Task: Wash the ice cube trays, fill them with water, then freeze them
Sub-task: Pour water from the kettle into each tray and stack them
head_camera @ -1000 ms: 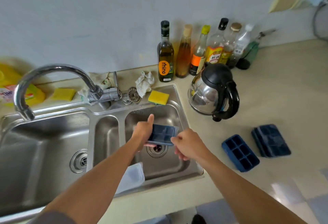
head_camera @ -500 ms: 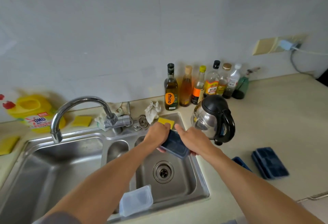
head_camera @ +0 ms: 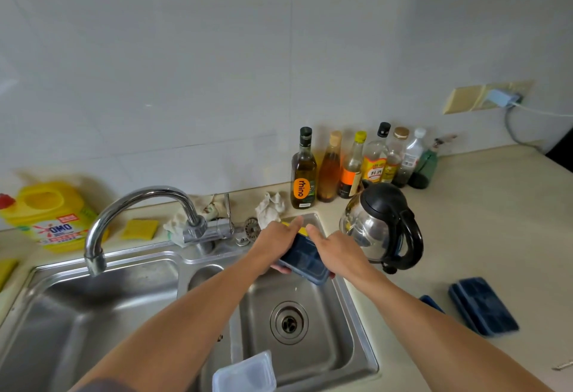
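Clearly legible: "rhino" on the dark oil bottle (head_camera: 303,180); "OMO" on the yellow detergent jug (head_camera: 49,218); the other bottle labels are too small to read.
Ice cube tray (head_camera: 305,263): dark blue, tilted, held between both hands above the back of the right sink basin (head_camera: 325,345).
Left hand (head_camera: 274,244): grips the tray's left end, fingers beneath.
Right hand (head_camera: 338,252): grips the right edge, forefinger along the top.
Hidden: a sponge (head_camera: 302,231) mostly behind the hands; a second tray (head_camera: 431,303) on the counter, cut off by the right forearm, beside a lidded tray (head_camera: 483,306).
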Tool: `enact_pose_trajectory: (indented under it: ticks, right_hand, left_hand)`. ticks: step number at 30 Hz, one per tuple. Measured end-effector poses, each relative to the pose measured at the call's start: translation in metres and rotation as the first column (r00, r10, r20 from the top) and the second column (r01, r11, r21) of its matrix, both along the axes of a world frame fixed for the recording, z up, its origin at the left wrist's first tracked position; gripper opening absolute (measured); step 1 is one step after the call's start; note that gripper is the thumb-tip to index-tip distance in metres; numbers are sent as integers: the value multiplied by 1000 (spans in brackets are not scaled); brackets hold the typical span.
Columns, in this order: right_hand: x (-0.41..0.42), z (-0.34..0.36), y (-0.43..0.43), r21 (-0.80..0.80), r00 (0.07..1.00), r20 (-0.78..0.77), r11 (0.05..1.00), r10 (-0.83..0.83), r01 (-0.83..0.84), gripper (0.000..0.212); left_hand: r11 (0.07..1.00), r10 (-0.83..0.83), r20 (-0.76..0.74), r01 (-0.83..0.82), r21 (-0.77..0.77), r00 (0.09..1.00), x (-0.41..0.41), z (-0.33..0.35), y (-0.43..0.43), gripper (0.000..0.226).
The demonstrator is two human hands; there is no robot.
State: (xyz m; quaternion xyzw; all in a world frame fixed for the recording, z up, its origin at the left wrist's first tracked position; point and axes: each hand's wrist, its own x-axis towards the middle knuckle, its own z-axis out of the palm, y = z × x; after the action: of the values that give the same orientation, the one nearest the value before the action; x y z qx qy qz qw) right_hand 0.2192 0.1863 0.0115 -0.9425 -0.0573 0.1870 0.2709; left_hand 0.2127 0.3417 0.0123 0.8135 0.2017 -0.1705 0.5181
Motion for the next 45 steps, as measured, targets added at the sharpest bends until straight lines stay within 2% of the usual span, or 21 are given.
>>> enact_pose_trajectory:
  ticks: [3, 6, 9, 12, 13, 14, 17, 19, 21, 24, 27, 34, 40, 45]
  right_hand:
    - [9, -11, -10, 123, 983, -77, 977, -166, 175, 74]
    - [17, -16, -18, 183, 952, -154, 939, -265, 291, 77]
    - [20, -21, -15, 196, 966, -108, 947, -236, 253, 74]
    - [14, -22, -11, 198, 986, -112, 969, -127, 147, 71]
    - [14, -22, -12, 189, 988, -124, 975, -93, 116, 70]
    - [14, -22, -13, 182, 988, -133, 978, -77, 100, 69]
    - [26, -20, -20, 180, 991, -129, 982, -32, 55, 68]
    - [34, -19, -22, 211, 988, -151, 975, -43, 75, 67]
    - [39, -20, -21, 237, 984, -165, 966, -63, 102, 67]
    - [41, -22, -17, 254, 991, -111, 961, -79, 105, 61]
    - [41, -26, -17, 239, 997, -81, 971, 6, 13, 44]
    - [42, -22, -25, 314, 984, -173, 946, -30, 84, 66]
    - [44, -14, -36, 448, 934, -326, 894, 144, 19, 65]
    - [37, -17, -37, 525, 932, -292, 850, 216, -32, 55]
  left_hand:
    - [995, 65, -13, -66, -75, 998, 8, -1, -3, 59]
    - [962, 211, -22, -211, -171, 977, 10, -10, -8, 65]
    - [900, 392, 57, -370, -231, 918, 5, -33, -27, 65]
    - [731, 615, -24, -581, -357, 788, -1, -48, -50, 64]
    - [700, 657, -40, -629, -337, 753, -2, -49, -55, 64]
    - [707, 671, -23, -649, -279, 741, -4, -49, -57, 63]
    - [804, 592, 103, -577, -142, 799, -7, -47, -61, 59]
    - [876, 482, 175, -477, -70, 859, -10, -44, -65, 53]
    - [910, 406, 223, -414, -8, 886, -13, -39, -70, 53]
    - [917, 387, 244, -400, 4, 889, -12, -35, -75, 58]
    - [920, 374, 258, -391, 17, 891, -13, -35, -75, 57]
    - [922, 371, 254, -386, 10, 893, -9, -36, -79, 51]
    - [882, 423, 284, -462, 85, 860, 5, -31, -64, 49]
    - [868, 439, 274, -483, 116, 856, 24, -26, -50, 55]
